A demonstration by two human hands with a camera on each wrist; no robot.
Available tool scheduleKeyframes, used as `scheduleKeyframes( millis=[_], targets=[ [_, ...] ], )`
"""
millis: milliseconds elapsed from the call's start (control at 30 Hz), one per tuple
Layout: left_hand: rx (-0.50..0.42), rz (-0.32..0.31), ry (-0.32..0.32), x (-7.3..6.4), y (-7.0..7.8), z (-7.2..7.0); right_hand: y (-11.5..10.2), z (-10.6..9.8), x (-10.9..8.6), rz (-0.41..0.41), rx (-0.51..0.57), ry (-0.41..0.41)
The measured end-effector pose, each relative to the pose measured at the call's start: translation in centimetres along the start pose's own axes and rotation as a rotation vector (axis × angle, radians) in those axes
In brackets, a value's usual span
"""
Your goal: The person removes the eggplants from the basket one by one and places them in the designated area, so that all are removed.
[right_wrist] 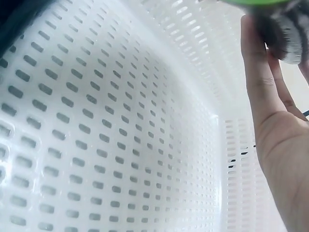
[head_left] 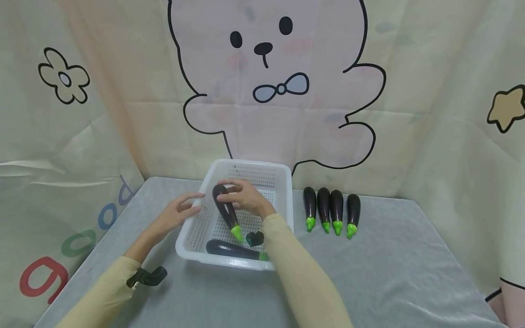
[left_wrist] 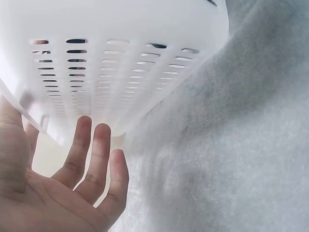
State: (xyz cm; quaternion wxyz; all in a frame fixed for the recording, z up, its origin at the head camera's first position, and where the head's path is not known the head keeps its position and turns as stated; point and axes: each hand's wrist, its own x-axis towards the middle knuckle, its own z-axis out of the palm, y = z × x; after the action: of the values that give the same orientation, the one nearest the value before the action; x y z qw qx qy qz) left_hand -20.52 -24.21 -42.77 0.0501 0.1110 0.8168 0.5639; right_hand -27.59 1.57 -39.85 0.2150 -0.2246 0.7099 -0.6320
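A white perforated plastic basket (head_left: 217, 260) stands on the table. Inside it, above its floor, my right hand (head_left: 249, 199) grips a dark purple eggplant (head_left: 225, 212) near its rounded end, the green stem pointing down toward the front. A second eggplant (head_left: 229, 249) lies along the front of the basket floor, its green end partly behind my right sleeve. My left hand (head_left: 174, 215) is at the basket's left wall, fingers extended toward the rim; the left wrist view shows the fingers (left_wrist: 99, 150) spread beside the slotted outer wall. Whether they press on it is unclear.
Several eggplants (head_left: 323, 209) lie side by side on the grey cloth-covered table (head_left: 381, 273), right of the basket, green ends facing front. Behind the table hangs a printed curtain (head_left: 279, 127) with a bear drawing, close to the basket's back rim.
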Motion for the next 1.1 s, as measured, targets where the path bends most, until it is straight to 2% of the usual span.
scheduleKeyframes(
  millis=[433, 600, 767, 900, 1100],
  targets=[
    [-0.007, -0.009, 0.005, -0.1, 0.3, -0.1, -1.2, 0.0, 0.1, -0.032, -0.003, 0.078],
    [0.012, -0.008, 0.01, -0.2, 0.4, -0.1, -2.0, -0.1, 0.3, -0.071, 0.027, 0.122],
    [0.012, -0.02, 0.018, -0.1, 0.5, -0.1, -3.1, -0.4, 0.1, -0.113, 0.052, 0.127],
    [0.013, -0.017, 0.02, 0.0, 0.5, -0.1, -3.9, -0.7, -0.1, -0.155, 0.048, 0.135],
    [0.019, -0.02, 0.013, 0.0, 0.3, -0.1, -4.8, -1.9, -0.9, -0.182, 0.084, 0.199]
  ],
)
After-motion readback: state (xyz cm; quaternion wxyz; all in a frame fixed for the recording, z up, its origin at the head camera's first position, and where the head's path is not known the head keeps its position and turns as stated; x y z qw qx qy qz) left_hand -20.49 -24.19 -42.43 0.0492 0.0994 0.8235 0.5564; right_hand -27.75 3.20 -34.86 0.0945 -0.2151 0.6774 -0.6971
